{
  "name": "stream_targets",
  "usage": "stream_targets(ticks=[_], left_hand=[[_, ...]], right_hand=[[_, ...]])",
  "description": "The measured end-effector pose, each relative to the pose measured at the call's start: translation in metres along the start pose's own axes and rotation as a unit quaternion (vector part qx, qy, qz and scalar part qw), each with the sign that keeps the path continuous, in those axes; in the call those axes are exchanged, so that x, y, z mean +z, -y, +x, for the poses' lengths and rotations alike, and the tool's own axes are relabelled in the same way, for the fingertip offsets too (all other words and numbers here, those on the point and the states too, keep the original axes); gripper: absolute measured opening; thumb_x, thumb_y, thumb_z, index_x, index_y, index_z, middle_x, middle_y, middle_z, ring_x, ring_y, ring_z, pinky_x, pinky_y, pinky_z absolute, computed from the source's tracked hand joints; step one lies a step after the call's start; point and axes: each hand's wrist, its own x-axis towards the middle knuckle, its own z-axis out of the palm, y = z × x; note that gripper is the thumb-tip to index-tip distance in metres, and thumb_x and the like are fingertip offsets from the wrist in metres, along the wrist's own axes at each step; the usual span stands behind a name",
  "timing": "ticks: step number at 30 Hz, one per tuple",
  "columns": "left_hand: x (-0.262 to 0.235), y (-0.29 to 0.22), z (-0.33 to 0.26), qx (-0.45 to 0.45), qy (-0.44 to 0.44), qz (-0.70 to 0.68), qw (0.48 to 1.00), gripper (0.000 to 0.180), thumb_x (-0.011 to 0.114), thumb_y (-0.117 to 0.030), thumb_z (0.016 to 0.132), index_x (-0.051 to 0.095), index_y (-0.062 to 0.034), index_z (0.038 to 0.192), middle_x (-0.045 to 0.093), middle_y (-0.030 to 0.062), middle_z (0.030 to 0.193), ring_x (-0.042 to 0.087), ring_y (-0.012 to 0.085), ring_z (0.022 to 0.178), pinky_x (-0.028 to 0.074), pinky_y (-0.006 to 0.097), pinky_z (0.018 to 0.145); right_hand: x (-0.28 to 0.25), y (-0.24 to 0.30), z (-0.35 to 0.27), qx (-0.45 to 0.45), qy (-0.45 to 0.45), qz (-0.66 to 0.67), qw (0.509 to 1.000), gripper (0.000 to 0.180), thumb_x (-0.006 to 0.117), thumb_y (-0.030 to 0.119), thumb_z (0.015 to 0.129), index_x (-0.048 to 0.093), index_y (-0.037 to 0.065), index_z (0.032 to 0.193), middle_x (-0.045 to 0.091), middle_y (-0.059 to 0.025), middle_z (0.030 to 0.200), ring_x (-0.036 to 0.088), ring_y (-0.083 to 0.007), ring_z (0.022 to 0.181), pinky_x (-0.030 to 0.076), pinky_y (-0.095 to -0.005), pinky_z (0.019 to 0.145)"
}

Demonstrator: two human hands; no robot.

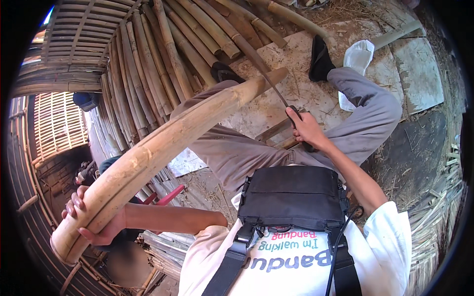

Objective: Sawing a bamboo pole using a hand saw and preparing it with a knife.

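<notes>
— Bamboo pole [163, 143], thick and pale: where is it lying?

— It is running slantwise across the view, from the lower left up toward the middle, passing over the person's grey trousers [247, 153]. Its near end is sitting low at the left and its far, cut end is pointing at the pale ground [306, 93].

— What is gripping it?

— The left hand [91, 219] is wrapping around the pole close to its near end, fingers curling over the top and thumb pressing beneath, clenching it firmly.

— And the other hand?

— The right hand [308, 130] is closing tight on the dark handle of a long blade [269, 79]. The blade is reaching up and to the left from the fist, crossing just beside the pole's far end; I cannot tell whether the edge is touching the bamboo.

— What is lying around?

— A stack of split bamboo slats [148, 69] is leaning beyond the pole at upper left, and whole bamboo stems [217, 29] are lying above them. A woven bamboo panel [57, 123] is standing at the far left. A white bag [356, 59] is resting by the person's dark-socked foot [320, 61]. A black pouch [291, 197] is hanging on the person's chest over a white shirt.
</notes>
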Motion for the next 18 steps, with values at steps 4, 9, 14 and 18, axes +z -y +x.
stream_targets(ticks=[4, 9, 14, 18], left_hand=[[0.003, -0.026, -0.007, 0.038, -0.003, -0.067, 0.997, 0.052, 0.063, -0.014, 0.059, 0.042, -0.0024, 0.106, 0.051, 0.0038, 0.082, 0.052, 0.0167, 0.072, 0.039, 0.03, 0.078], [0.001, -0.081, 0.002, 0.096, -0.039, -0.178, 0.979, 0.048, 0.067, -0.012, 0.052, 0.048, -0.006, 0.096, 0.055, 0.0, 0.08, 0.057, 0.0116, 0.068, 0.044, 0.023, 0.073], [-0.036, -0.145, -0.005, 0.165, -0.061, -0.122, 0.977, 0.039, 0.063, -0.015, 0.052, 0.051, -0.0048, 0.088, 0.054, 0.0049, 0.083, 0.056, 0.0165, 0.074, 0.043, 0.03, 0.078], [-0.052, -0.169, -0.018, 0.245, -0.122, -0.011, 0.962, 0.035, 0.061, -0.015, 0.053, 0.05, -0.0041, 0.084, 0.052, 0.0085, 0.084, 0.054, 0.0198, 0.081, 0.04, 0.033, 0.08]], right_hand=[[0.004, 0.015, -0.008, -0.023, 0.009, -0.018, 1.0, 0.052, 0.054, 0.051, 0.085, 0.043, 0.006, 0.061, 0.042, -0.0011, 0.05, 0.04, -0.0085, 0.039, 0.033, -0.0255, 0.037], [-0.005, 0.038, -0.025, -0.047, -0.001, 0.104, 0.993, 0.045, 0.06, 0.043, 0.084, 0.043, 0.006, 0.064, 0.039, 0.0029, 0.049, 0.037, -0.0054, 0.037, 0.028, -0.023, 0.035], [0.006, 0.066, -0.025, -0.167, -0.06, 0.106, 0.978, 0.043, 0.064, 0.041, 0.082, 0.045, 0.006, 0.067, 0.043, 0.0015, 0.051, 0.039, -0.005, 0.036, 0.03, -0.0213, 0.035], [0.013, 0.106, -0.017, -0.23, -0.096, 0.137, 0.959, 0.045, 0.064, 0.044, 0.081, 0.053, 0.001, 0.078, 0.055, -0.0063, 0.058, 0.042, -0.0052, 0.038, 0.034, -0.0207, 0.037]])
